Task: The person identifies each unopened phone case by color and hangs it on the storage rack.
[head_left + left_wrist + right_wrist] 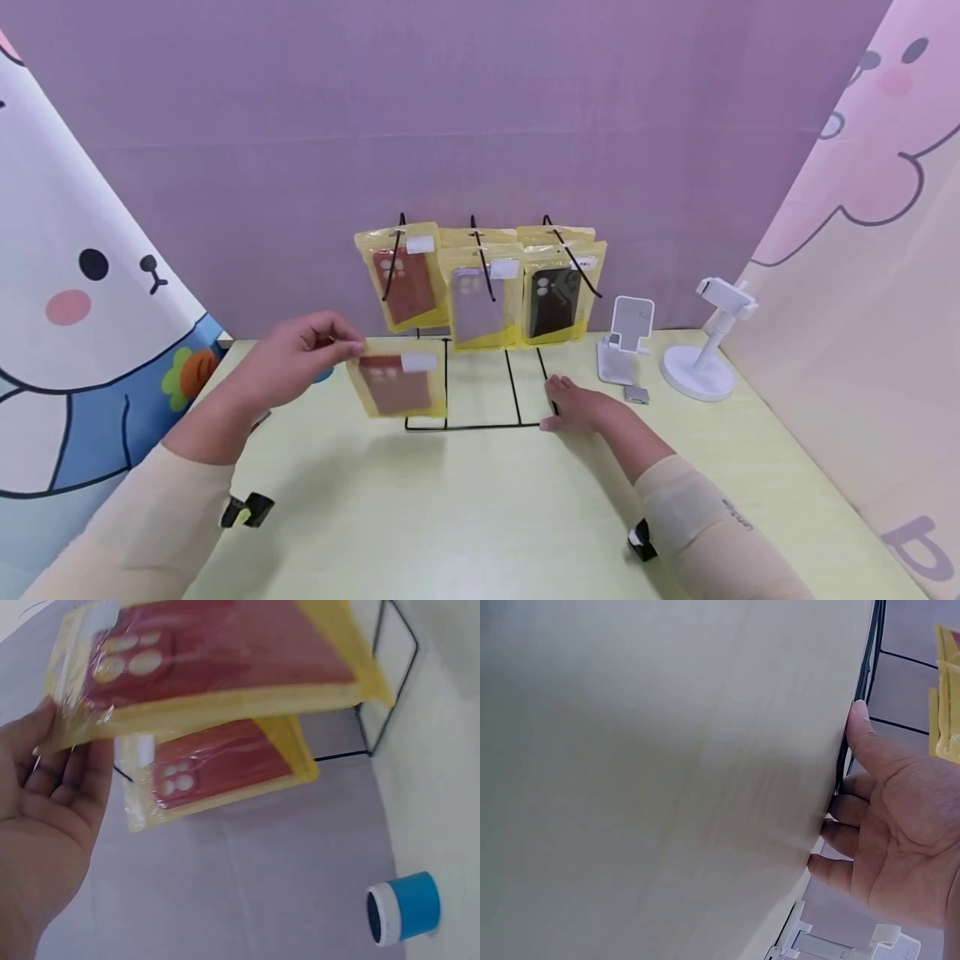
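My left hand pinches the top edge of a yellow-edged clear pouch with a dark red phone case inside, held in front of a black wire rack. From the rack's left hook hangs a similar pouch with a red phone case; the left wrist view shows it behind the held one. A pouch with a purple phone case is on the middle hook, and one with a black phone case on the right. My right hand rests at the rack base's right front corner, thumb and fingertips touching down.
Right of the rack stand a white folding phone stand and a white round-based stand. A small grey block lies before the folding one. A blue-and-white cylinder sits left of the rack. Fabric walls enclose the table.
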The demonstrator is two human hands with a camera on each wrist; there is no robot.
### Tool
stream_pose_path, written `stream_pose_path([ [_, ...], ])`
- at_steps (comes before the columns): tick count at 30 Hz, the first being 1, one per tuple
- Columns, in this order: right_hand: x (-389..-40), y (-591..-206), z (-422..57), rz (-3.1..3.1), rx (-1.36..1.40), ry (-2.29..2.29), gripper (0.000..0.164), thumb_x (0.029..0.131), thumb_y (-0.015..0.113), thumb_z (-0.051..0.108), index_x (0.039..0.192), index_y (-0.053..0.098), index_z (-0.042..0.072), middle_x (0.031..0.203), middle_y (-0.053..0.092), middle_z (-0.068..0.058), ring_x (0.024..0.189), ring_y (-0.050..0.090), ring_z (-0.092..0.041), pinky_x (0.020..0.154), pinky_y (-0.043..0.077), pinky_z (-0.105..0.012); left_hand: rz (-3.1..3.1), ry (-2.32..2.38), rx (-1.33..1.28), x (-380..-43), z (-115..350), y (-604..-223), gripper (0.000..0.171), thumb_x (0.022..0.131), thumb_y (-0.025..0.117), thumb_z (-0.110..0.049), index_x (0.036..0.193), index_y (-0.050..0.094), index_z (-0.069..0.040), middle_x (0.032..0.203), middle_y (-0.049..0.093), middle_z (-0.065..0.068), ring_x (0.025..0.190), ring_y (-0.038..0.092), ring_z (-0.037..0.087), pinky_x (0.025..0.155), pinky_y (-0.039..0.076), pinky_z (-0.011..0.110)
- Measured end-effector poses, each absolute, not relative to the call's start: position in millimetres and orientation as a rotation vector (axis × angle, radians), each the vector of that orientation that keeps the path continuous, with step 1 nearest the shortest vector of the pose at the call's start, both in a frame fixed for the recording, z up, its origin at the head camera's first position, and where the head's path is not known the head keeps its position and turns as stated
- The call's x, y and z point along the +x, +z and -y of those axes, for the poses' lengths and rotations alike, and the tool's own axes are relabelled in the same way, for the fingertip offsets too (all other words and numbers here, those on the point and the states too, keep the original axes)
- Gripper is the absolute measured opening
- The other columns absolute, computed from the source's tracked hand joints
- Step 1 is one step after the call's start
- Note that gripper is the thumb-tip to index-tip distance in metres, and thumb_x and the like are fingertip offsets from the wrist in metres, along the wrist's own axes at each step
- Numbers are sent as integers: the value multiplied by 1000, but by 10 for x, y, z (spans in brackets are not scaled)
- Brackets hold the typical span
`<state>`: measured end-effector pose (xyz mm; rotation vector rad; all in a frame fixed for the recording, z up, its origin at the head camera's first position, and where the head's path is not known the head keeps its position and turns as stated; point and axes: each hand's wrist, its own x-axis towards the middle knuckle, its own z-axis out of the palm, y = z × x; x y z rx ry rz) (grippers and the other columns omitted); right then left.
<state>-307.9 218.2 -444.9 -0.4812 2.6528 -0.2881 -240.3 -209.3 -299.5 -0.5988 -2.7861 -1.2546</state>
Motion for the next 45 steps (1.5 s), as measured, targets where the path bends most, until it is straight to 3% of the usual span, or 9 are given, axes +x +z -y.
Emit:
stream_pose_path([
  [5,-3083,-4459,-2189,-2654,-487,-298,89,95,58,47,155,15,-4,163,10,-23,151,7,-40,120,18,-53,2635,-1284,-433,-2393,2058,-2889,34,94,60,-49,109,66,-19,103,64,2,90,54,23,64,52,25],
  [10,-3076,-4453,-2189,-2654,-486,-305,89,95,58,47,155,15,-3,163,10,-24,151,6,-41,120,18,-54,2584,-1262,-338,-2399,1992,-2825,41,93,58,-55,111,66,-20,103,62,2,90,52,20,65,50,23],
  [16,-3077,-4466,-2188,-2657,-484,-289,88,96,57,47,155,15,-3,163,10,-23,151,7,-40,120,18,-53,2527,-1278,-285,-2419,1901,-2790,44,91,58,-58,111,65,-19,99,58,4,86,50,22,57,47,25],
  [23,-3081,-4492,-2193,-2655,-482,-298,88,96,57,47,155,15,-3,163,9,-23,151,7,-40,120,18,-53,2508,-1269,-290,-2485,1841,-2844,44,92,57,-56,110,65,-16,105,61,4,92,55,20,69,52,21],
  [28,-3074,-4476,-2190,-2657,-484,-303,88,95,58,47,155,16,-4,163,11,-23,151,8,-40,120,19,-53,2498,-1249,-286,-2529,1825,-2909,44,92,58,-55,110,62,-15,104,59,3,90,54,20,67,51,22],
  [35,-3068,-4466,-2190,-2657,-466,-296,88,96,57,47,155,15,-2,163,10,-22,151,7,-39,120,19,-52,2489,-1193,-275,-2669,1776,-2951,47,90,62,-56,107,58,-11,99,58,6,89,56,21,68,50,29],
  [45,-3091,-4465,-2204,-2664,-477,-300,88,96,57,47,155,15,-3,163,9,-23,151,7,-39,120,19,-52,2472,-1171,-211,-2955,1685,-2901,51,92,60,-54,112,54,-8,104,58,9,92,58,24,73,50,37],
])
